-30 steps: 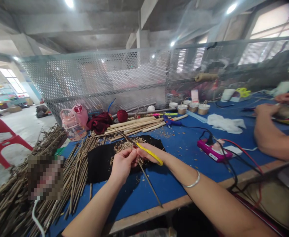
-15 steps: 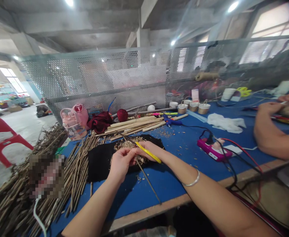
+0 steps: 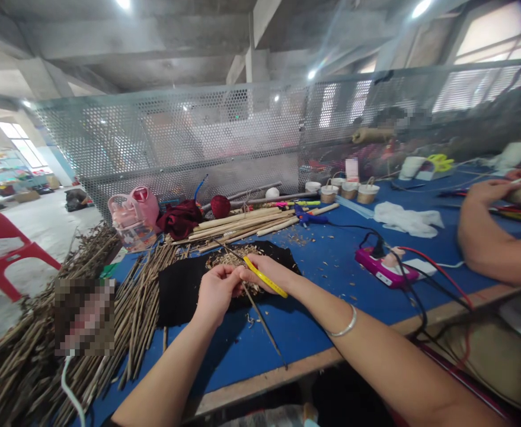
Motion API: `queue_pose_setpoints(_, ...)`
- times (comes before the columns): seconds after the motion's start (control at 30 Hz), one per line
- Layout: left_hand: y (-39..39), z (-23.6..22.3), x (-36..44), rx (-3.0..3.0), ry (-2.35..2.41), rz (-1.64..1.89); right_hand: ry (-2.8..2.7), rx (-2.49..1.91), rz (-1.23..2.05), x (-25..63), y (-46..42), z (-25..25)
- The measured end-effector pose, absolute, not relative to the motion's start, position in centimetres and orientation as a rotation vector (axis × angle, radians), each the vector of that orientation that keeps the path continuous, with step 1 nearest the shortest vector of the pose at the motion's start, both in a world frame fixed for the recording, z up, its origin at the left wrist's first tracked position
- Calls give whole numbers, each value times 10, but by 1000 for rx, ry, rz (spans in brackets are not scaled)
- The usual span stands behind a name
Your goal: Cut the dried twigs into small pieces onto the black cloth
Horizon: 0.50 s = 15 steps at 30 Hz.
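Both my hands meet over a black cloth strewn with pale wood shavings. My left hand pinches a thin brown stick, which slants down toward the table's front edge. My right hand is closed on a yellow-handled tool, whose handle lies across the back of the hand. A thin dark length reaches up and left from the fingers; I cannot tell whether it is a blade or the stick's far end. The fingertips of both hands come together around the stick.
Many dry sticks lie at the left. Peeled pale rods and a blue glue gun are behind the cloth. At the right are a magenta power strip with cables, a white glove and a co-worker's arm.
The stick's lower end has shifted slightly left, and the yellow handle has tilted and moved a little left and down. Both hands keep their grip.
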<state>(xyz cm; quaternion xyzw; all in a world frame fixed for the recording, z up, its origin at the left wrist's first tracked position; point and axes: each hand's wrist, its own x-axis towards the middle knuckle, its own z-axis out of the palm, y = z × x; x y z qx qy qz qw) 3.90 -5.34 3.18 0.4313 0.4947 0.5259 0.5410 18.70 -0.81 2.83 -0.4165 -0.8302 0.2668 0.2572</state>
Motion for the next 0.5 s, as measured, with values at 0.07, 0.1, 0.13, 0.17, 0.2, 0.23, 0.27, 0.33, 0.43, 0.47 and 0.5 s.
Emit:
queue_pose_setpoints(0.07, -53, 31, 39, 1022, 1176, 1255, -2224, -1104, 762, 185, -9, 26)
queue_pose_setpoints(0.1, -53, 30, 39, 1016, 1176, 1260, -2213, -1100, 777, 185, -9, 24)
queue_pose_setpoints(0.13, -53, 30, 38, 1009, 1175, 1263, -2205, -1102, 788, 184, -9, 23)
queue_pose_setpoints(0.17, -52, 29, 38, 1001, 1174, 1266, -2201, -1107, 798, 183, -8, 23)
queue_pose_setpoints(0.2, -52, 29, 38, 995, 1174, 1267, -2201, -1110, 810, 183, -8, 22)
queue_pose_setpoints(0.23, -52, 29, 38, 992, 1172, 1267, -2205, -1110, 823, 183, -8, 23)
queue_pose_setpoints(0.27, -52, 29, 38, 991, 1168, 1267, -2209, -1108, 833, 183, -7, 23)
queue_pose_setpoints(0.33, -51, 29, 38, 993, 1149, 1268, -2216, -1103, 834, 185, -6, 25)
queue_pose_setpoints(0.43, -51, 29, 37, 1008, 1099, 1251, -2260, -1086, 805, 189, -3, 27)
queue_pose_setpoints(0.47, -50, 29, 36, 1015, 1086, 1241, -2284, -1068, 808, 191, -2, 27)
queue_pose_setpoints(0.5, -50, 29, 36, 1020, 1074, 1230, -2308, -1042, 819, 192, -2, 26)
